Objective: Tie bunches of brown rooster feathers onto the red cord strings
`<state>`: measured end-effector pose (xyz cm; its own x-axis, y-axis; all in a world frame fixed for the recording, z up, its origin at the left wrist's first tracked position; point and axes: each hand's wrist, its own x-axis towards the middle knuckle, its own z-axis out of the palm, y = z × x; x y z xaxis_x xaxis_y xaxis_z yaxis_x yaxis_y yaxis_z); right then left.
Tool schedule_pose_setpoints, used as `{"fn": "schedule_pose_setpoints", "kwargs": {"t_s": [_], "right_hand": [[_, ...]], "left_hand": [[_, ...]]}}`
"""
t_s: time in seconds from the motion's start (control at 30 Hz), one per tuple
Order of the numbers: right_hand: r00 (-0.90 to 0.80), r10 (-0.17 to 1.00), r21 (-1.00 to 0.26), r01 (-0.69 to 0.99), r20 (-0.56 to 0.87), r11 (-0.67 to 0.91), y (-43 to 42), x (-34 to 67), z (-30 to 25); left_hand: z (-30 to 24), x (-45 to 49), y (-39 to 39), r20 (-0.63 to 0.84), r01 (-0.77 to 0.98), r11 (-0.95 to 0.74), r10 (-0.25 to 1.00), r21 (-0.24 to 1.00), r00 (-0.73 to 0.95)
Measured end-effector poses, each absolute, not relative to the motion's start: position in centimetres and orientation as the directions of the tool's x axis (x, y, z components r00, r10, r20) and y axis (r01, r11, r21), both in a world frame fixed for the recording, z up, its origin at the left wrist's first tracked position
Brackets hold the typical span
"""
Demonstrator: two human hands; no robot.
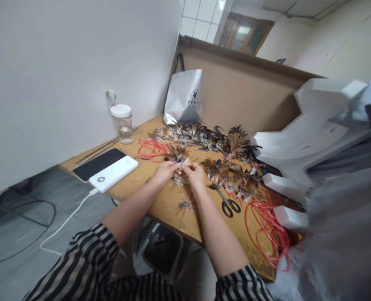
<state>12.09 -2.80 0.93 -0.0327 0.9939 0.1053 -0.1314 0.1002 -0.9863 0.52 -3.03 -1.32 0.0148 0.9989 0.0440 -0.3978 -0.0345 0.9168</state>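
Note:
My left hand (165,170) and my right hand (194,174) meet over the wooden table (169,200), fingers pinched together on a small bunch of brown feathers (179,179). More feather bunches (204,138) lie in a row behind the hands, and another heap of feathers (235,177) lies to their right. Red string (150,149) lies just left of the feathers. Black scissors (227,202) rest close to my right wrist.
A white power bank (113,173) with its cable and a black phone (98,164) lie at the table's left end. A lidded jar (122,123) and a silver bag (184,97) stand at the back. More red string (268,234) and white foam pieces (298,138) crowd the right.

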Motion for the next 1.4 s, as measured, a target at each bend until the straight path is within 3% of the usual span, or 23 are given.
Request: {"fn": "schedule_pose_setpoints", "kwargs": {"t_s": [0.5, 0.8, 1.1, 1.4], "right_hand": [[-0.022, 0.993, -0.985, -0.129, 0.115, 0.111, -2.5, 12.8, 0.9], [-0.079, 0.992, -0.993, -0.082, 0.094, 0.088, -3.0, 13.2, 1.7], [-0.146, 0.988, -0.988, -0.152, 0.056, 0.033, -2.9, 13.5, 1.8], [-0.246, 0.960, -0.989, 0.036, 0.133, 0.146, -2.8, 14.2, 2.1]], "left_hand": [[-0.8, 0.4, -3.8, 0.013, -0.407, 0.070, 0.980, 0.911, 0.198], [-0.9, 0.5, -3.5, 0.056, -0.262, -0.014, 0.986, 0.965, 0.155], [-0.6, 0.1, -3.8, 0.052, -0.251, 0.029, 0.950, 0.967, 0.308], [-1.3, 0.2, -3.5, 0.095, -0.131, -0.058, 0.951, 0.990, 0.296]]}}
